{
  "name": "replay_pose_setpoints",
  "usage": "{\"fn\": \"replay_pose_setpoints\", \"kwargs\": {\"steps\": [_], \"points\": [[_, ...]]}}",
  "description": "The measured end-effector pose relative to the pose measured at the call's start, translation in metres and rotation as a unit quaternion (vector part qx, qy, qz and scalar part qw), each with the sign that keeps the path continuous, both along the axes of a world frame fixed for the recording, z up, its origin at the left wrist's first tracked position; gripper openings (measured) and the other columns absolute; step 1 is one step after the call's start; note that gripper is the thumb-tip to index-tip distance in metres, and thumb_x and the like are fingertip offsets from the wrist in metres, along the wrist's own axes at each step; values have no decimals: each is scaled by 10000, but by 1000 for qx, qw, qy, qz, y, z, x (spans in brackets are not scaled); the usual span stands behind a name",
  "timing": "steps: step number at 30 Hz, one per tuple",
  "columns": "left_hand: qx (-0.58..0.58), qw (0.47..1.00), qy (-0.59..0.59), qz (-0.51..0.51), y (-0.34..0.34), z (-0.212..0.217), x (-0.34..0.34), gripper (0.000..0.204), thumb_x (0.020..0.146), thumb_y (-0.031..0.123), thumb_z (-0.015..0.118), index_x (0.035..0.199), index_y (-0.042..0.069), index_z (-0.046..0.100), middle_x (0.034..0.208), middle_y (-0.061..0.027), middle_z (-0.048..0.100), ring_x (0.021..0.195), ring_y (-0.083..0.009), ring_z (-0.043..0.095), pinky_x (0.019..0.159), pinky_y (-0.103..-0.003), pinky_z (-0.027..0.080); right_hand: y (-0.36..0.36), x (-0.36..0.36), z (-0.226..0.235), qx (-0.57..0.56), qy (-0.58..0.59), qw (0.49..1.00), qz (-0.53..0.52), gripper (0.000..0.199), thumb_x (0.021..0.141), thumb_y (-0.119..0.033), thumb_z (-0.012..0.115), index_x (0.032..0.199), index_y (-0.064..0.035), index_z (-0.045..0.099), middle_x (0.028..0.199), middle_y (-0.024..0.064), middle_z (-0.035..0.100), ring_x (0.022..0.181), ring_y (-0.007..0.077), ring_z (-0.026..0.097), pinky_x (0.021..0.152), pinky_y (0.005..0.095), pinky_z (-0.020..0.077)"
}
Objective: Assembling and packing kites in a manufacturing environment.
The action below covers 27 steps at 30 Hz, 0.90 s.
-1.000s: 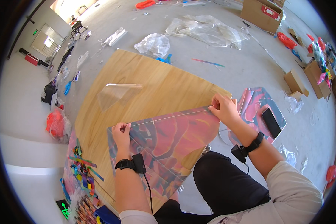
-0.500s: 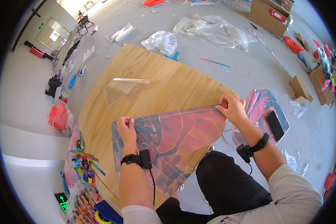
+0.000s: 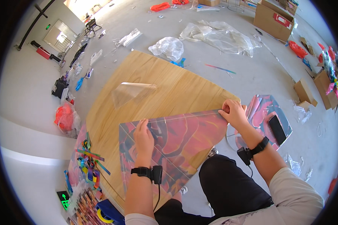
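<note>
A red, dark-blue and orange printed sheet lies over the near part of a wooden tabletop, with pale thin lines along its far edge and across it. My left hand rests on the sheet near its far left side, fingers stretched out and holding nothing. At the far right corner, my right hand is closed, thumb and fingers pinching the sheet's edge. A folded clear plastic piece lies on the wood beyond the sheet. Each wrist carries a black strap with a small box.
A black phone lies on another printed piece at right. Colourful ribbons, bundled sticks and a blue tape dispenser stand at left. Plastic sheeting and a cardboard box lie on the floor beyond.
My left hand has slid right along the sheet, its curled fingers now straightened flat. My right hand keeps its pinch at the corner. The whole view has shifted slightly.
</note>
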<state>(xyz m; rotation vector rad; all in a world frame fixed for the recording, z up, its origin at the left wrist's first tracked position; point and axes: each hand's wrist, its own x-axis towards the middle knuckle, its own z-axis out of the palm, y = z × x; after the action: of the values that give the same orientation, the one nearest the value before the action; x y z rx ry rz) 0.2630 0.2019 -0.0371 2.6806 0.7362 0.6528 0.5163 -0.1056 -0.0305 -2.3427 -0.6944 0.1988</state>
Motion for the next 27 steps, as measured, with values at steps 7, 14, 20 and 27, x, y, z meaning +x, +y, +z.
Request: {"fn": "replay_pose_setpoints", "kwargs": {"steps": [7, 14, 20, 27], "points": [[42, 987, 153, 22, -23, -16, -9, 554, 1054, 281, 433, 1522, -9, 375, 1598, -181, 356, 1492, -330, 316, 1192, -433, 291, 1, 6, -2, -14, 11, 1000, 18, 206, 779, -221, 793, 845, -138, 616, 782, -26, 607, 860, 190, 592, 812, 418, 301], [89, 981, 171, 26, -30, -25, -12, 649, 1054, 385, 408, 1588, 51, 254, 1660, -165, 218, 1531, -319, 222, 1234, -446, 198, -9, 5, -14, 85, 56, 994, -33, 121, 846, -147, 711, 940, -113, 643, 810, 2, 623, 802, 174, 615, 827, 376, 367], [9, 973, 229, 29, -33, -6, -7, 795, 1016, 560, 412, 1620, 106, 163, 1688, -155, 96, 1555, -333, 106, 1248, -467, 122, -22, -19, -1, 164, -20, 986, -11, 111, 867, -18, 646, 976, -39, 639, 911, 84, 634, 794, 209, 637, 746, 335, 494], [-31, 958, 286, 21, -27, 1, -4, 1068, 875, 767, 501, 1633, 144, 78, 1694, -164, 13, 1567, -316, 14, 1258, -450, 67, -9, -45, 26, 128, -64, 973, 181, 278, 780, 4, 677, 1048, -71, 673, 1063, 102, 656, 1067, 329, 601, 938, 435, 472]]}}
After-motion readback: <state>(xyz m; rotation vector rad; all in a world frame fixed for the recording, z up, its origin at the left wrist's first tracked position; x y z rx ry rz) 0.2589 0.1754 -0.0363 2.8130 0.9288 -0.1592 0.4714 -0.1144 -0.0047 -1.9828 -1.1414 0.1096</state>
